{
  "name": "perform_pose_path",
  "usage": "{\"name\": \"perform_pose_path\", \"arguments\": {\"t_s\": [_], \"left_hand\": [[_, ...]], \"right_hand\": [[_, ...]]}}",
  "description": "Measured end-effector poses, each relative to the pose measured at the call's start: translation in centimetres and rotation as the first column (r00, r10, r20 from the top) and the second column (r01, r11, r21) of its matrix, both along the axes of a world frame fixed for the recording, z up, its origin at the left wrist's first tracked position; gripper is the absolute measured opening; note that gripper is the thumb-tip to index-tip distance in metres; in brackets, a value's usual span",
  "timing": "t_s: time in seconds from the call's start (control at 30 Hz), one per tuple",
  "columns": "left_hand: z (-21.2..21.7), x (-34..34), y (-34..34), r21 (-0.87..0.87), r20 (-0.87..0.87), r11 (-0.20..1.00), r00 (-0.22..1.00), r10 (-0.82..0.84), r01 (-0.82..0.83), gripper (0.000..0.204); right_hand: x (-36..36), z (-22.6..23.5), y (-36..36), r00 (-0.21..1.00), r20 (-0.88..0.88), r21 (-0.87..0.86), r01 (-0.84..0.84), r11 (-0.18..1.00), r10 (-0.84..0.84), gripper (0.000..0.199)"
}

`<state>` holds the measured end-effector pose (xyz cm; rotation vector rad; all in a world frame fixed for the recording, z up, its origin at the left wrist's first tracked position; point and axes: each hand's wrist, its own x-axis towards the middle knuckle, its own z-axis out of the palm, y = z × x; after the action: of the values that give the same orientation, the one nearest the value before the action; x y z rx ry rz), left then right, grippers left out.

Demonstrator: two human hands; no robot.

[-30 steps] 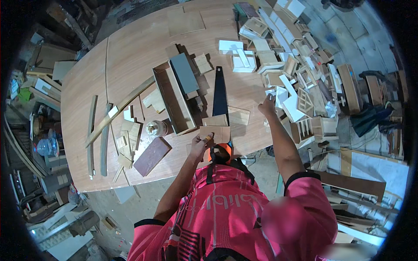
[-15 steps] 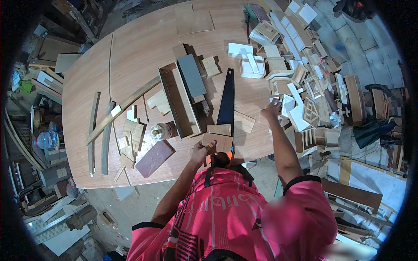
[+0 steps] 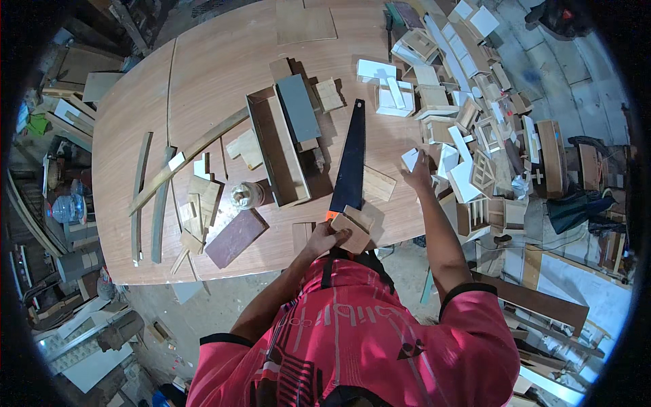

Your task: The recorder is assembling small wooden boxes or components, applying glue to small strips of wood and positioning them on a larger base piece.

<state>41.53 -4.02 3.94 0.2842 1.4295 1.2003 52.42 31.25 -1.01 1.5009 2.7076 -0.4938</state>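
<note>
our left hand (image 3: 324,239) has its fingers curled around a small wooden block (image 3: 352,230) at the table's (image 3: 203,74) near edge, over the handsaw's (image 3: 350,159) handle; light, stiff, best pinched by its sides. our right hand (image 3: 418,178), fingers spread, touches white offcuts (image 3: 447,166).

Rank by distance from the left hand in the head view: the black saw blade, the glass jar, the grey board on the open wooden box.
From the left hand:
1. Black saw blade, just above the hand, running away up the table.
2. Glass jar, to the left.
3. Grey board, farther up, atop the open wooden box.
</note>
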Motion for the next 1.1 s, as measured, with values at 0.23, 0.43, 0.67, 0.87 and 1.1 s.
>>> {"name": "perform_pose_path", "arguments": {"t_s": [0.23,0.43,0.67,0.87,1.1], "left_hand": [[-0.5,1.7,0.9,-0.026,-0.092,0.999,0.995,-0.046,0.043,0.030],[-2.9,4.3,3.4,0.234,0.012,0.971,0.999,0.036,-0.038,0.027],[-1.6,4.4,5.7,0.192,-0.035,0.978,0.996,-0.076,0.081,0.027],[-6.8,5.0,7.6,0.237,-0.099,0.968,0.993,-0.060,0.082,0.031],[-9.2,7.9,8.7,0.629,-0.553,0.778,0.706,0.442,0.005,0.034]], "right_hand": [[-2.1,4.7,-1.7,0.992,0.072,-0.096,0.114,0.989,-0.107,0.083],[-2.3,7.4,-5.1,0.968,-0.234,-0.179,0.051,0.982,-0.093,0.077],[-2.7,8.4,-10.1,0.864,-0.502,-0.289,-0.127,0.949,-0.037,0.065],[-5.3,6.0,-16.2,0.921,-0.382,-0.274,-0.185,0.944,0.070,0.082],[-7.4,3.8,-19.3,0.949,-0.205,-0.130,-0.268,0.955,0.239,0.074]]}}
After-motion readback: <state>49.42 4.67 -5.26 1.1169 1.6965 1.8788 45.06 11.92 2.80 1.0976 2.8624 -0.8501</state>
